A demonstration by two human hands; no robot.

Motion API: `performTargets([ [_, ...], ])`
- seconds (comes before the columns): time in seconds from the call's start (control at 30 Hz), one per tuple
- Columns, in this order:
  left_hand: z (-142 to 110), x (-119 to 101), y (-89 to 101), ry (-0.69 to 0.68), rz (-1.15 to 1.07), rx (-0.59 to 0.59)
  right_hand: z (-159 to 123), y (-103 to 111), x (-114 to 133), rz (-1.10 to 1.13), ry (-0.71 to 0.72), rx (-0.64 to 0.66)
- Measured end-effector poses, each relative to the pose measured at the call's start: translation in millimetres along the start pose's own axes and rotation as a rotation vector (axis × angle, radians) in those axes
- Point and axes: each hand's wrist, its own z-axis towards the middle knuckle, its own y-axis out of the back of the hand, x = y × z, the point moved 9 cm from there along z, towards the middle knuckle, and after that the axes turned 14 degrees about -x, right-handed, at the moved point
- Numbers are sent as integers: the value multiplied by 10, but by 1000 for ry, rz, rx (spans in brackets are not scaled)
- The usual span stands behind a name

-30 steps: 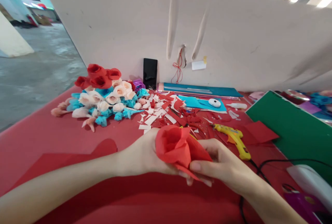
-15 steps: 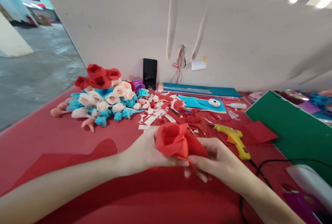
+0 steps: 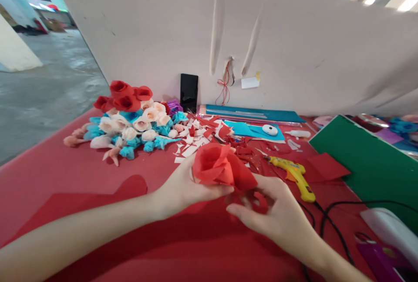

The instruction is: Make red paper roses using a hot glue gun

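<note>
A red paper flower [image 3: 214, 166] with a rolled centre and overlapping petals is held over the table in front of me. My left hand [image 3: 189, 184] is closed around its left side and base, thumb pressed across the front. My right hand [image 3: 269, 205] is at the flower's right side, thumb apart from the fingers. Its index finger is against the loose right petal, and the other fingertips are partly hidden behind and below. To the right lies a yellow glue gun [image 3: 294, 175], nozzle pointing left, near a red paper piece [image 3: 328, 165].
Finished paper flowers [image 3: 142, 123] in red, cream and blue are heaped at the left. Paper scraps [image 3: 196, 138] litter the middle. A black phone [image 3: 189, 93] leans on the white wall [image 3: 156, 33]. A green board [image 3: 372, 164] and a black cable [image 3: 342, 234] are at the right.
The flower and my left hand have risen slightly and shifted a little left. My right thumb has come away from the flower's base, and the right hand has spread open.
</note>
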Motion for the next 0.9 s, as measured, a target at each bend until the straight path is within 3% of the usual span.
performTargets([
  [0.23, 31, 4, -1, -68, 39, 17, 28, -27, -22, 44, -35, 11],
  [0.47, 19, -86, -29, -117, 52, 41, 36, 35, 36, 10, 26, -33],
  [0.63, 130, -145, 28, -163, 63, 152, 22, 197, 182, -187, 220, -80],
  [0.77, 245, -195, 183, -233, 136, 128, -38, 261, 340, -416, 499, -132],
  [0.83, 232, -272, 214, -327, 303, 82, -59, 211, 349, -521, 588, -112],
  [0.9, 133, -356, 112, -472, 553, 115, -61, 130, 302, -593, 606, -58],
])
